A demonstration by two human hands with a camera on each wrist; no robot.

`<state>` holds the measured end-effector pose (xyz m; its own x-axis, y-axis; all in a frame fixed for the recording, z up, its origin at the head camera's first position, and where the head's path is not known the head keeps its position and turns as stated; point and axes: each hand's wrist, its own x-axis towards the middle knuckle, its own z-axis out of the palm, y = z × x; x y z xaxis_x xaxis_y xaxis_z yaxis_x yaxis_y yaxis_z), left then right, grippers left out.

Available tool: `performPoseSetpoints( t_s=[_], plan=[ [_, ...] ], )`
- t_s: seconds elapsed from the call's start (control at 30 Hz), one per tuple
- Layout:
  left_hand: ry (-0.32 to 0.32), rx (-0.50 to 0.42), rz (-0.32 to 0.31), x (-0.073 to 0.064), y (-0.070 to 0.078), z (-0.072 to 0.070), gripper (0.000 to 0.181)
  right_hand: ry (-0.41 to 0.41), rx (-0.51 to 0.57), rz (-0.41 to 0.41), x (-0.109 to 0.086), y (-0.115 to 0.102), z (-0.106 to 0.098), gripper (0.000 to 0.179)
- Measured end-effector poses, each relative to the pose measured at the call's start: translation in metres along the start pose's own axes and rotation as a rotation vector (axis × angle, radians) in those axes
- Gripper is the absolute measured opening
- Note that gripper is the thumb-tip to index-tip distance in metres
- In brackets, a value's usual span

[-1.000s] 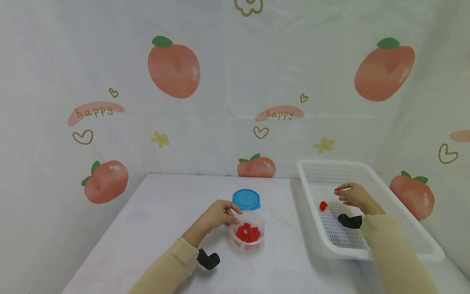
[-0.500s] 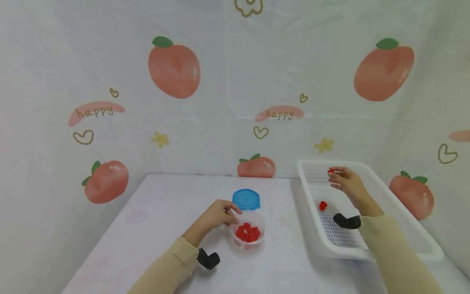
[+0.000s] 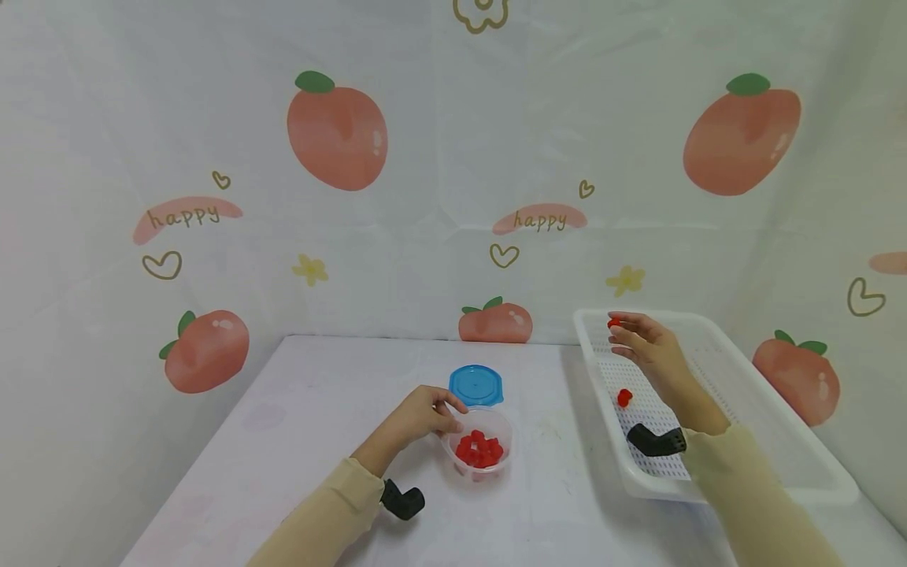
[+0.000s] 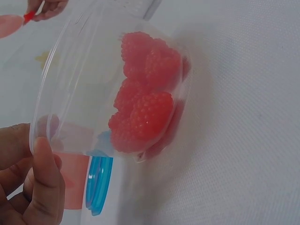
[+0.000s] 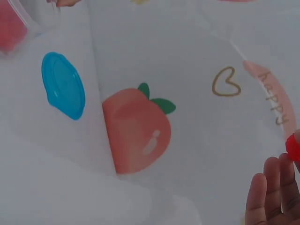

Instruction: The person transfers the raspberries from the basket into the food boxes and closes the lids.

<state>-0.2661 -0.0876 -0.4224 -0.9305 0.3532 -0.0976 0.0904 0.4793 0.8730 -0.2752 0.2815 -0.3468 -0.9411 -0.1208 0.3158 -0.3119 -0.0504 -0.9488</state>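
Observation:
My left hand (image 3: 418,413) pinches the rim of a small clear plastic tub (image 4: 84,93) on the table, thumb on one side of the wall and fingers on the other. Several raspberries (image 4: 147,112) lie in the bottom of the tub. Over the far left part of a white perforated basket (image 3: 666,489), my right hand (image 3: 655,354) pinches a single raspberry (image 3: 614,323) between thumb and fingertips. Another red piece (image 3: 624,398) lies on the basket floor below that hand.
A blue lid (image 3: 475,384) lies on the table just behind the tub. Behind the table hangs a printed white cloth (image 3: 425,260). A black wrist-camera mount sticks out below each wrist.
My right hand has lifted the raspberry from low in the basket and carried it up and left towards the basket's far left rim. The left hand and tub have stayed still.

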Motion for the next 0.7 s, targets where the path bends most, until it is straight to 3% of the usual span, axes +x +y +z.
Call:
performPoseSetpoints(
  t_s=[0.17,0.47,0.7],
  plan=[
    [-0.001,-0.001,-0.003,0.000,0.000,0.000,0.021,-0.016,-0.006,-0.039,-0.004,-0.006,0.019,0.023],
    [-0.002,-0.007,-0.006,-0.001,0.001,0.000,0.021,-0.074,-0.136,-0.055,-0.016,-0.010,0.055,0.021],
    [0.002,-0.002,-0.006,0.000,-0.001,0.000,0.021,-0.134,-0.122,-0.048,-0.027,-0.004,0.084,0.022]
  ],
)
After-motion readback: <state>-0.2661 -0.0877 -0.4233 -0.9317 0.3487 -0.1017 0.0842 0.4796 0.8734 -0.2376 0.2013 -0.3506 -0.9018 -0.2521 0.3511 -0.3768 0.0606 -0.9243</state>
